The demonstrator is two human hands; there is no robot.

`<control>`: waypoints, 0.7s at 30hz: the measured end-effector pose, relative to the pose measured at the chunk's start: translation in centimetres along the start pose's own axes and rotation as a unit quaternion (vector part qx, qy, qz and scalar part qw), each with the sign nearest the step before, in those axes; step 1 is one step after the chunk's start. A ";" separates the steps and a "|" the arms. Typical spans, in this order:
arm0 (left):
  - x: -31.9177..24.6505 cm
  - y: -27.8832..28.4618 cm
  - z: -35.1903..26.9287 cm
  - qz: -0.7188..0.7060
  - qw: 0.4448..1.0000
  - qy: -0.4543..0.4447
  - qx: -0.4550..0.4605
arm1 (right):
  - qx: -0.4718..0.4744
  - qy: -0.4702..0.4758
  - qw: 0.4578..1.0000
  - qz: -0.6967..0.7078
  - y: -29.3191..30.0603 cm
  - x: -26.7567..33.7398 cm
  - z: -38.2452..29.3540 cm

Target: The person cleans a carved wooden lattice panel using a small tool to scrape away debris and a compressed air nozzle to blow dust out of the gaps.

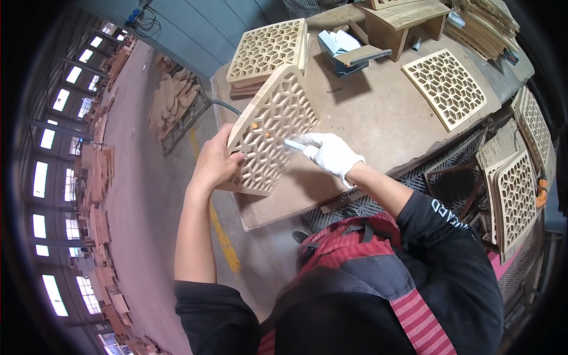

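A pale wooden lattice panel (280,116) with geometric cut-outs stands tilted on the worktable (377,113). Bare, my left hand (215,162) grips its near left edge, thumb on the lattice face. My right hand (330,153) wears a white glove and pinches a small, light-coloured strip (294,144) against or just before the panel's face. Blur around the strip's tip hides whether it touches the wood and exactly what it is.
Behind the held panel is a stack of lattice panels (267,51). An opened cardboard box (350,66) holds white pieces. Farther right are a small wooden stand (406,20) and a flat lattice panel (448,91). More panels (518,202) lean beyond the table's near edge.
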State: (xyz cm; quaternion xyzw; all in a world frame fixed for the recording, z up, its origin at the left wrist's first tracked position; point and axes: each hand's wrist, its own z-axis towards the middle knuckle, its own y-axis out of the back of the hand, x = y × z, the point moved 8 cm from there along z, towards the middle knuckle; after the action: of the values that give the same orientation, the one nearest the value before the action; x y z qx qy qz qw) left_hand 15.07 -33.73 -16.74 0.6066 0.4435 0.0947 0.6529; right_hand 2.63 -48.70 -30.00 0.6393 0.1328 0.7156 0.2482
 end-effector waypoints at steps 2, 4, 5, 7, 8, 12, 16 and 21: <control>-0.3 -0.4 0.4 0.051 0.999 -0.006 0.004 | 0.003 -0.030 0.999 0.009 -0.3 -0.4 -0.1; -0.5 -0.6 1.1 0.059 0.998 0.006 0.008 | 0.006 -0.056 0.998 0.019 -0.6 -0.4 0.3; -0.6 -0.9 1.5 0.069 0.997 0.017 0.015 | -0.014 -0.057 0.998 0.032 -0.4 -0.4 0.7; -0.6 -0.7 2.0 0.061 0.998 0.024 -0.010 | -0.030 -0.057 0.997 0.045 -0.1 0.5 1.4; -0.6 -0.7 2.3 0.061 0.998 0.016 -0.015 | -0.005 -0.121 0.984 0.132 -0.4 0.1 1.6; 0.5 -0.9 3.1 0.062 0.998 0.012 -0.027 | 0.040 -0.202 0.966 0.154 -1.6 0.0 2.4; 0.9 -1.0 3.5 0.027 0.999 0.028 -0.022 | 0.061 -0.136 0.989 -0.014 -3.6 -1.2 4.8; 0.6 -0.8 3.0 0.039 0.999 0.014 -0.020 | 0.073 -0.010 0.986 -0.150 -4.7 0.8 4.9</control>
State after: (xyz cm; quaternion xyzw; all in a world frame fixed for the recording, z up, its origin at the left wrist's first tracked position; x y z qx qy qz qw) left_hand 17.14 -35.67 -18.09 0.6092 0.4266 0.1370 0.6543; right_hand 8.23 -44.97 -30.98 0.6356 0.2763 0.6523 0.3067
